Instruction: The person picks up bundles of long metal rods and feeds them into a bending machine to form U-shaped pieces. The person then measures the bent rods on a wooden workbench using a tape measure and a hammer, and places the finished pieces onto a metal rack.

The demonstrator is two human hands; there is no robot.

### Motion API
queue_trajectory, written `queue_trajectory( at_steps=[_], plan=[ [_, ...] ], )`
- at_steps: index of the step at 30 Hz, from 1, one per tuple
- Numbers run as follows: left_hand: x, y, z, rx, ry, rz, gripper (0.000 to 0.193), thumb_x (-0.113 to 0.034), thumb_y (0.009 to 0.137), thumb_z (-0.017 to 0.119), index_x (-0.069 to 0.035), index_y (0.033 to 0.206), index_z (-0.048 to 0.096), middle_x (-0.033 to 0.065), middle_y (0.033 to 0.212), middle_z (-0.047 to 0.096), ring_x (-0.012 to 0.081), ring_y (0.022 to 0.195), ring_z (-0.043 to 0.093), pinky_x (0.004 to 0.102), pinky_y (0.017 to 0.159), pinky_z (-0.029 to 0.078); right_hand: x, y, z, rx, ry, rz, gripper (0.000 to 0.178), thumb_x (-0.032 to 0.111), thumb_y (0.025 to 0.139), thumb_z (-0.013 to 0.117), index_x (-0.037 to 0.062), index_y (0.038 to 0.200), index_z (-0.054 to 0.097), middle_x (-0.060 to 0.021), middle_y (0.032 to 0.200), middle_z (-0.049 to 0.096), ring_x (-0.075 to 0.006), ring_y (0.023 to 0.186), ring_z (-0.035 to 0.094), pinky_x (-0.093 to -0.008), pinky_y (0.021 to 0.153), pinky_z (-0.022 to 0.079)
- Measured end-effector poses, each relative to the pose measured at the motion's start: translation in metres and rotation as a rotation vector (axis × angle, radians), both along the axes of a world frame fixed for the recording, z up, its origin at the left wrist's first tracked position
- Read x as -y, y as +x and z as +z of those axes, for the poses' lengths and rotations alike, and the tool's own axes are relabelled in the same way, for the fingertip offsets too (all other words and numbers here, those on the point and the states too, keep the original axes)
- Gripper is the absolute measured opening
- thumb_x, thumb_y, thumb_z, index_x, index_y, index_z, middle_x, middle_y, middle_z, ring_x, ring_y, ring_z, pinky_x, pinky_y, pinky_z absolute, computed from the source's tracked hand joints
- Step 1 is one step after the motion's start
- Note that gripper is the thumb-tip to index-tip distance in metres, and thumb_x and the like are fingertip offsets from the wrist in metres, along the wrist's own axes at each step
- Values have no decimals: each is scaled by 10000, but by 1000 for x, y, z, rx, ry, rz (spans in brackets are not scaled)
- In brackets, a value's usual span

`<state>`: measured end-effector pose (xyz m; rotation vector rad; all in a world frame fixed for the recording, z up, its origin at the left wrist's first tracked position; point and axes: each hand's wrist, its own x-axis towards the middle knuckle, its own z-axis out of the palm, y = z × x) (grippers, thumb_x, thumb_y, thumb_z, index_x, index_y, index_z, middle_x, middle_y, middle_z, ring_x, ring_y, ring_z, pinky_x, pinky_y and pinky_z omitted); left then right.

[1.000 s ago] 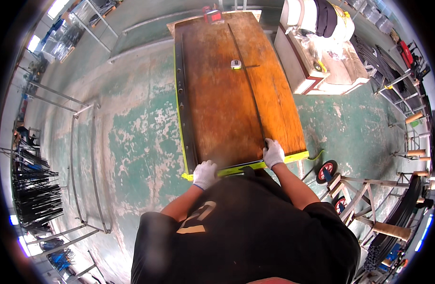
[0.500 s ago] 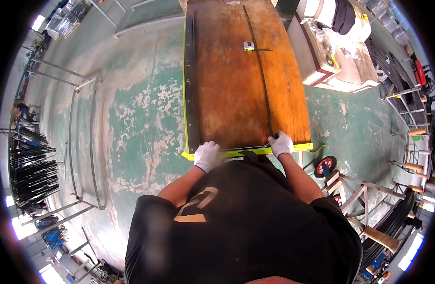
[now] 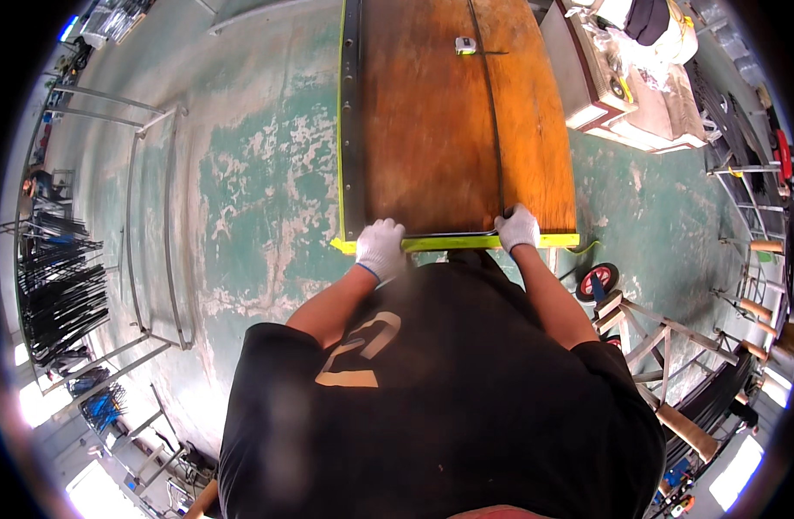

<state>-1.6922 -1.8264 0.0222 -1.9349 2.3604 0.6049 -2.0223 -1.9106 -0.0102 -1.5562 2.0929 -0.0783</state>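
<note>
A wooden board tabletop (image 3: 432,130) with a yellow-green front edge (image 3: 449,244) lies before me. A thin black rod (image 3: 492,130) runs down its right half, then turns along the front edge between my hands. White-gloved, my right hand (image 3: 518,228) is closed on the rod at that corner. My left hand (image 3: 381,248), also gloved, has its fingers curled at the front edge where the rod's other end reaches it; the fingertips are partly hidden. Farther up the board, a tape measure (image 3: 465,46) lies beside the rod.
A dark strip with holes (image 3: 351,130) lines the board's left side. Right of the board stands a pale box-like stack (image 3: 639,112) with plastic wrap on it. A red-hubbed wheel (image 3: 597,282) and wooden frame are at right. Metal frames (image 3: 168,233) and bundled black rods (image 3: 64,294) stand left.
The view has shifted, so the board and tape measure sit higher in the picture. Both hands remain at the front edge, and the rod's front stretch shows more plainly between them.
</note>
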Motion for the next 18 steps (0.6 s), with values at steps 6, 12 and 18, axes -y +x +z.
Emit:
queue_trajectory(
  at_steps=[6, 12, 18],
  plan=[
    [1, -3, 6, 11, -11, 24, 263, -259, 826, 788, -79, 1000, 705, 145, 1062, 681, 333, 1062, 669, 470, 902, 557, -13, 7, 16, 27, -13, 3, 454, 340, 843, 815, 55, 1178, 703, -220, 1147, 762, -408, 1119, 721, -506, 968, 565],
    [-10, -7, -21, 18, -121, 48, 347, -333, 739, 813, -67, 932, 703, 159, 1001, 671, 348, 1006, 671, 482, 863, 559, -24, 11, -6, 11, -79, -43, 446, 360, 854, 818, 58, 1161, 703, -212, 1093, 770, -414, 1063, 732, -512, 929, 571],
    [-8, -9, -4, 63, -55, 64, 279, -293, 826, 787, -79, 984, 702, 149, 1032, 674, 339, 1019, 660, 480, 883, 527, -22, 13, -7, 22, -64, -63, 423, 345, 826, 836, 50, 1114, 742, -185, 1024, 795, -372, 1011, 765, -478, 919, 589]
  ],
)
